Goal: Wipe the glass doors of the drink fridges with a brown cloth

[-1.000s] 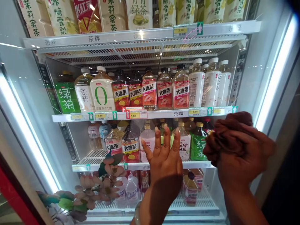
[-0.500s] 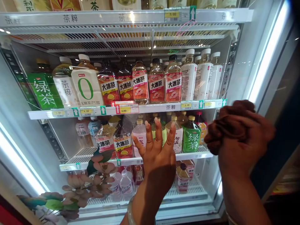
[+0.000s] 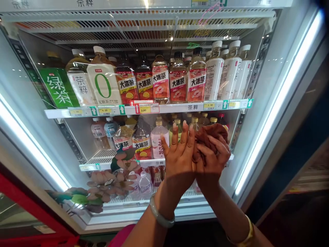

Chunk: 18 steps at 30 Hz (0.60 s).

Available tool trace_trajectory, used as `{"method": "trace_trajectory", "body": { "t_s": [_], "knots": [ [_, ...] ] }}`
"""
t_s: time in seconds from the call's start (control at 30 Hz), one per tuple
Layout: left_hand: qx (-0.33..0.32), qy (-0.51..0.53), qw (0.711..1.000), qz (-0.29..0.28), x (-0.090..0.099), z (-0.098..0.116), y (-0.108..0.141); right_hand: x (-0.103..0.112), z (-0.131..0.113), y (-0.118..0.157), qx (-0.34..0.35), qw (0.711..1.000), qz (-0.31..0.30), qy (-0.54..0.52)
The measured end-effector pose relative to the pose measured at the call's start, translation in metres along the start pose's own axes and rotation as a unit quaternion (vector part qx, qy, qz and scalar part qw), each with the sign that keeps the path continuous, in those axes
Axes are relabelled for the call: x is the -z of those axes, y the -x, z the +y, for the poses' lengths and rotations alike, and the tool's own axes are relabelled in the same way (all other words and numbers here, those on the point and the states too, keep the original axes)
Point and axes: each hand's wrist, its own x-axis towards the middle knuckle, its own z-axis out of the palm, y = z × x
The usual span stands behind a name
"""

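My left hand (image 3: 181,157) is raised with its fingers spread, palm toward the glass door of a drinks fridge. A pale bangle circles that wrist. Beside it, my right hand (image 3: 212,161) grips a crumpled brown cloth (image 3: 213,132) against the glass, and the two hands touch or nearly touch at the thumb side. A gold bracelet shows on the right wrist. Behind the hands, through the glass, bottles with gold caps stand on the middle shelf, partly covered by the fingers. A pink-labelled bottle (image 3: 159,137) is just left of my left hand.
Rows of tea bottles (image 3: 178,82) fill the upper shelf (image 3: 172,108). Flower decals (image 3: 108,185) mark the glass at lower left. Bright light strips (image 3: 280,103) run down both sides. A red frame (image 3: 33,209) stands at the lower left.
My right hand has moved left with the brown cloth, from the fridge's right edge to beside my left hand. My left hand stays spread. The view has tilted down slightly.
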Motion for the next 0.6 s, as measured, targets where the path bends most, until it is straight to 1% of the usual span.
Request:
{"method": "trace_trajectory", "body": {
  "t_s": [0.03, 0.07, 0.13, 0.17, 0.2, 0.23, 0.3, 0.37, 0.4, 0.43, 0.5, 0.57, 0.6],
  "knots": [
    [-0.011, 0.003, 1.000, -0.008, 0.001, -0.003, 0.002, 0.001, 0.001, 0.002, 0.026, 0.999, -0.015, -0.010],
    [-0.020, 0.004, 1.000, -0.019, 0.003, -0.005, 0.004, 0.004, 0.007, 0.002, 0.056, 0.998, -0.033, -0.013],
    [-0.034, 0.004, 0.998, -0.043, 0.006, -0.009, 0.009, 0.017, 0.033, 0.000, 0.113, 0.991, -0.071, -0.002],
    [-0.039, 0.004, 0.998, -0.052, 0.007, -0.009, 0.012, 0.025, 0.048, -0.002, 0.124, 0.990, -0.072, 0.011],
    [-0.043, 0.003, 0.997, -0.059, 0.008, -0.009, 0.014, 0.032, 0.062, -0.005, 0.118, 0.991, -0.060, 0.029],
    [-0.046, 0.002, 0.997, -0.063, 0.008, -0.009, 0.016, 0.039, 0.073, -0.008, 0.094, 0.994, -0.044, 0.046],
    [-0.046, -0.001, 0.997, -0.067, 0.006, -0.005, 0.018, 0.048, 0.084, -0.012, 0.013, 0.998, 0.000, 0.067],
    [-0.041, -0.007, 0.997, -0.057, 0.003, -0.001, 0.019, 0.047, 0.076, -0.012, -0.050, 0.996, 0.011, 0.079],
    [-0.035, -0.011, 0.998, -0.048, 0.001, 0.001, 0.019, 0.045, 0.068, -0.009, -0.056, 0.995, -0.002, 0.088],
    [-0.028, -0.014, 0.999, -0.040, -0.001, 0.004, 0.019, 0.042, 0.059, -0.003, -0.039, 0.995, -0.022, 0.094],
    [-0.015, -0.014, 0.999, -0.033, -0.005, 0.008, 0.021, 0.038, 0.043, 0.012, 0.035, 0.992, -0.081, 0.092],
    [-0.007, -0.010, 0.999, -0.046, -0.008, 0.012, 0.025, 0.042, 0.041, 0.030, 0.103, 0.985, -0.123, 0.068],
    [-0.008, -0.009, 0.999, -0.053, -0.010, 0.015, 0.028, 0.047, 0.047, 0.038, 0.122, 0.981, -0.140, 0.058]
  ]
}}
